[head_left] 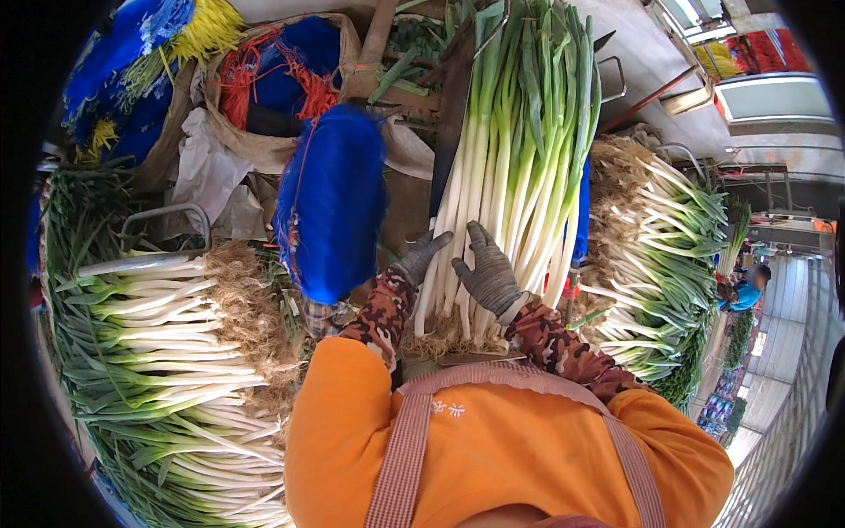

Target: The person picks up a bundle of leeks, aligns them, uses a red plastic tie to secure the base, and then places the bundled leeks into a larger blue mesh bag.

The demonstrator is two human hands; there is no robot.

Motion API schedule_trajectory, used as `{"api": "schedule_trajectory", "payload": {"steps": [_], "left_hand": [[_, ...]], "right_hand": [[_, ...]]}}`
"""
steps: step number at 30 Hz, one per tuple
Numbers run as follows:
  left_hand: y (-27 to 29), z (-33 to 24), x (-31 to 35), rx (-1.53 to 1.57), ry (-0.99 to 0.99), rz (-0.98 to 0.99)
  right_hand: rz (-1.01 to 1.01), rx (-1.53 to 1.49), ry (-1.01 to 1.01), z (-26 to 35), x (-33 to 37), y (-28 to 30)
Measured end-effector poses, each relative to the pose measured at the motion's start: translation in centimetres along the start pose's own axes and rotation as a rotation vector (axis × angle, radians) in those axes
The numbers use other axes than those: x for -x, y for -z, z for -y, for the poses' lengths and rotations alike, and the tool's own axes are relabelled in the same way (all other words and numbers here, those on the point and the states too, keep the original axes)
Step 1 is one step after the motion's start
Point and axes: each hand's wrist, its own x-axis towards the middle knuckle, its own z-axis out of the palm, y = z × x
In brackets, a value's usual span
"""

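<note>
A long bundle of green onions [515, 141] lies straight ahead, white stalks and roots toward me, green tops pointing away. Both hands wear grey work gloves. My left hand [421, 256] rests on the left side of the white stalks, fingers spread. Near the root end, my right hand [486, 271] lies flat on top of the bundle with its fingers apart. Patterned sleeves and an orange top with an apron strap fill the lower middle.
Stacked green onions [167, 352] pile up at the left, another stack [669, 255] at the right. A bundle of blue ties [333, 202] lies left of the hands. Sacks with red, yellow and blue ties [264, 79] sit behind. A person in blue [746, 290] is far right.
</note>
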Motion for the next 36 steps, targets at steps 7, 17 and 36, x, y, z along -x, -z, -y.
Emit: {"api": "schedule_trajectory", "payload": {"steps": [7, 17, 36], "left_hand": [[-0.9, -2.3, 2.2, 0.033, 0.101, 0.232], [-1.0, -0.4, 1.6, 0.247, -0.028, 0.397], [0.0, 0.4, -1.3, 0.138, -0.029, 0.001]], "right_hand": [[-0.072, -0.369, -0.286, -0.2, -1.0, 2.1], [0.034, -0.276, -0.248, -0.9, -1.6, 2.0], [0.218, -0.350, -0.488, 0.1, -2.4, -2.4]]}}
